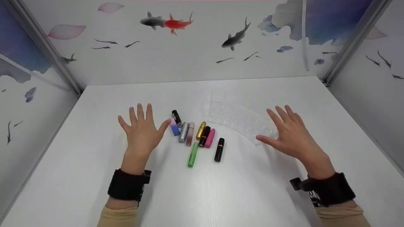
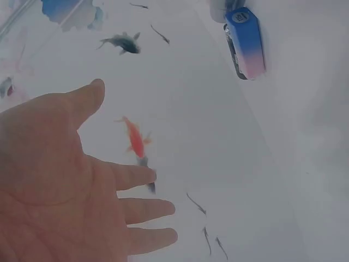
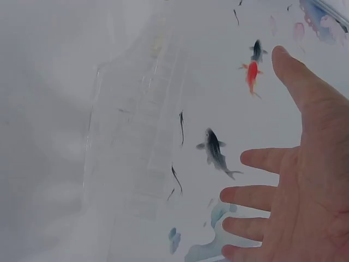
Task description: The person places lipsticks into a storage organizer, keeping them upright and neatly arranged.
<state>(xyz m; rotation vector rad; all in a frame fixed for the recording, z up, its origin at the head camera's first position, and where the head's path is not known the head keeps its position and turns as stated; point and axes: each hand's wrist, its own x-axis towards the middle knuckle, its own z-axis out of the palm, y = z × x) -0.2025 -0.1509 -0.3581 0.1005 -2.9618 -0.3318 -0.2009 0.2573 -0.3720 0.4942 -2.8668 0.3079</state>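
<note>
My left hand (image 1: 141, 132) is spread with straight fingers, palm down, left of a loose group of lipstick tubes. Its thumb tip overlaps the blue-and-pink tube (image 1: 175, 126) in the head view. Beside that tube lie a black tube (image 1: 176, 118), a silver one (image 1: 183, 132) and a pinkish one (image 1: 190, 134). Then come a gold tube (image 1: 201, 130), a dark one (image 1: 204, 136) and a bright pink one (image 1: 210, 138). Nearer the front are a green tube (image 1: 193, 154) and a black gold-banded one (image 1: 219, 150). My right hand (image 1: 290, 137), fingers extended, overlaps the right end of a clear curved compartment tray (image 1: 233, 117).
The white table (image 1: 202, 195) is bounded by a back wall (image 1: 189, 60) and side panels (image 1: 372, 94) printed with fish and petals. Metal posts (image 1: 356, 41) stand at the rear corners. Black straps (image 1: 127, 186) circle both wrists.
</note>
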